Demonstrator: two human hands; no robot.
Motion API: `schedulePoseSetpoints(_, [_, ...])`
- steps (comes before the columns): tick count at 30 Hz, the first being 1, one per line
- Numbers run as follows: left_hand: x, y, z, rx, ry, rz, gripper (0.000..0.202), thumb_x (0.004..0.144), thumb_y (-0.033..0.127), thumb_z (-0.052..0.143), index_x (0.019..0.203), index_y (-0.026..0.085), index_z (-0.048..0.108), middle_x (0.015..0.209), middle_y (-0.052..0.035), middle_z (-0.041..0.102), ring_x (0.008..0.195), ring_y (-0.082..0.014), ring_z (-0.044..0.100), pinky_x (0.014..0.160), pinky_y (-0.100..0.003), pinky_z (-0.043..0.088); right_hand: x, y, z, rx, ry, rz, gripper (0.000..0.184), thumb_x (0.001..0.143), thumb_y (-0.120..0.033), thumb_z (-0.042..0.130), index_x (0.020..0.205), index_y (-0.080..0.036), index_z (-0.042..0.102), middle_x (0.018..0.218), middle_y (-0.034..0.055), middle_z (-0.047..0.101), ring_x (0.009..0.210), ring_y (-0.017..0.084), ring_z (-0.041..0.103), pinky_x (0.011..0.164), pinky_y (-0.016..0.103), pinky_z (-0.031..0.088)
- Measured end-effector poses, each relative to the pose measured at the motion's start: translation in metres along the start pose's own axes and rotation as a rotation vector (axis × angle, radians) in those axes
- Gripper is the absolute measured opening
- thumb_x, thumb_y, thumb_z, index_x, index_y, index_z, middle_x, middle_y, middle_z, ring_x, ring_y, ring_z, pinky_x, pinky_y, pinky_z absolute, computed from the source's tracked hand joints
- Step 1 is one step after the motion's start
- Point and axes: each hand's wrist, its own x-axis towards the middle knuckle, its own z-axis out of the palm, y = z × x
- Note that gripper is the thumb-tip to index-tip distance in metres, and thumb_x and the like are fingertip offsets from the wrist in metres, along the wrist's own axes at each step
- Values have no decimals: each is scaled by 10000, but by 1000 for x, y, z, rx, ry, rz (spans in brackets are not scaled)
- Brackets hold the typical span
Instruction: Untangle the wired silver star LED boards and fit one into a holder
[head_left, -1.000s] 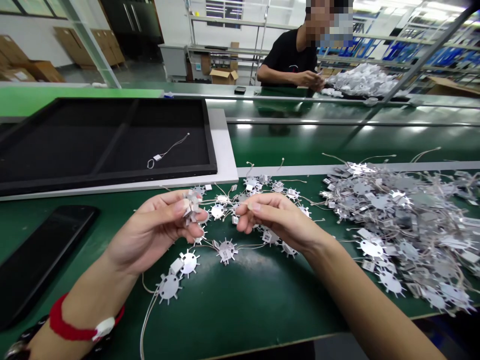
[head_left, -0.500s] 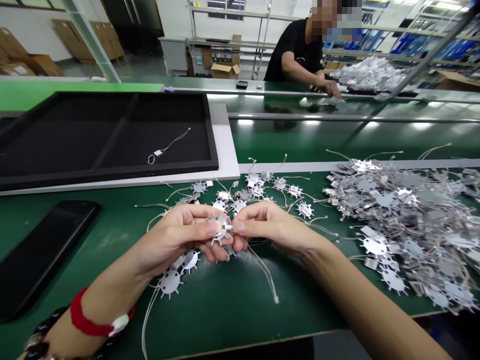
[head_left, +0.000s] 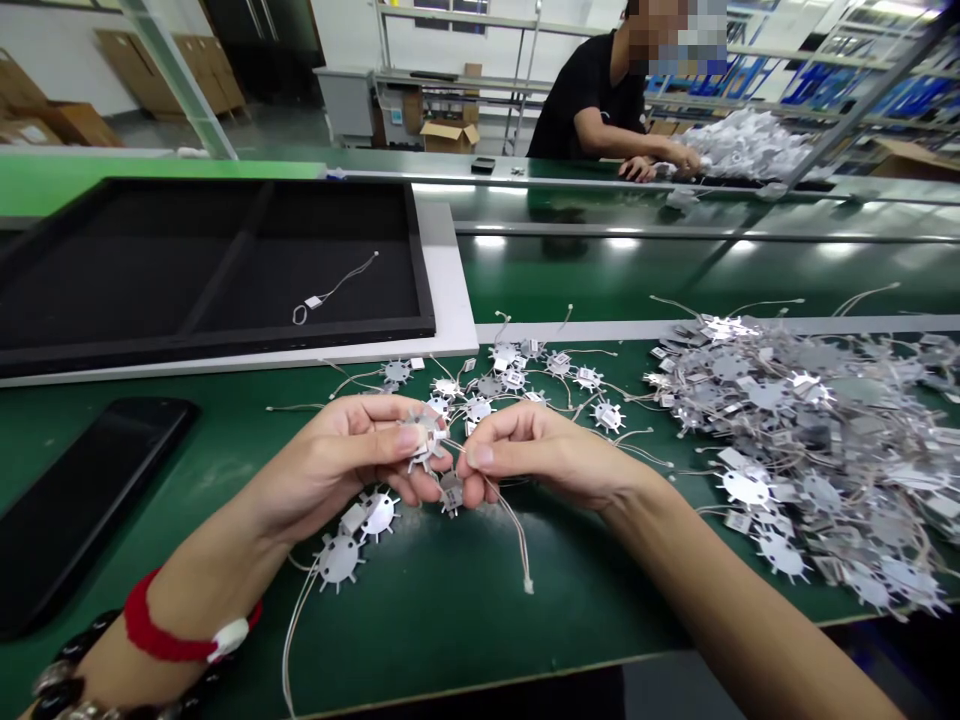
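Two pinching grips: left hand (head_left: 337, 470) on spoked disc (head_left: 422, 440), right hand (head_left: 540, 455) on wire (head_left: 514, 530), heap (head_left: 810, 450) well right.

Behind the left hand (head_left: 337, 470), the wrist wears a red band (head_left: 161, 632) with a white piece and a dark bead bracelet (head_left: 64, 690); both forearms are bare.

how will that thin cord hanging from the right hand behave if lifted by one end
Probably floppy: the cord droops in a curve from the right hand, beside the spiked disc in the left hand. Likely light, being thin. It may snag, since cords in the pile lie tangled.
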Motion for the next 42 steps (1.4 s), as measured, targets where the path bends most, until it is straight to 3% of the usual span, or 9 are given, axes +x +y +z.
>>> schedulePoseSetpoints(13, [-4,8,-3,28,89,33,296,669,331,925,869,162,786,761,-78,773,566,-169,722,549,-172,603,-1,0,-3,13,-11,-11,145,815,-292,783,794,-150,760,714,13,757,654,76,683,651,182,528])
schedulePoseSetpoints(21, [-12,14,-7,66,102,80,217,720,275,881,868,152,782,758,-42,768,560,-141,713,545,-147,580,-4,-3,-3,-31,23,-16,122,836,-259,761,792,-146,751,728,9,746,667,74,676,664,191,524])
schedulePoseSetpoints(29, [-10,16,-5,56,100,71,183,737,238,849,877,146,776,768,-45,773,556,-143,713,545,-158,583,-8,-9,-4,-303,132,-89,178,837,-334,769,822,-159,738,786,22,746,724,105,669,692,223,513])
schedulePoseSetpoints(34, [-10,19,-6,67,88,79,178,753,259,847,868,136,788,731,-53,767,575,-133,715,564,-130,568,-8,-9,-1,-404,215,-158,169,859,-334,727,861,-165,731,759,23,731,688,120,659,617,234,486])
schedulePoseSetpoints(38, [-11,19,-7,44,134,89,234,693,275,899,856,146,791,714,-40,764,554,-129,709,542,-120,559,-9,-9,5,-736,332,-301,109,901,-255,657,893,-179,734,808,20,741,740,131,662,665,255,498])
schedulePoseSetpoints(42, [-10,20,-6,9,180,95,273,642,270,933,827,140,781,723,-42,768,531,-134,703,520,-125,561,-8,-6,6,-998,362,-508,125,934,-200,616,937,-176,739,926,28,764,862,140,682,782,272,511])
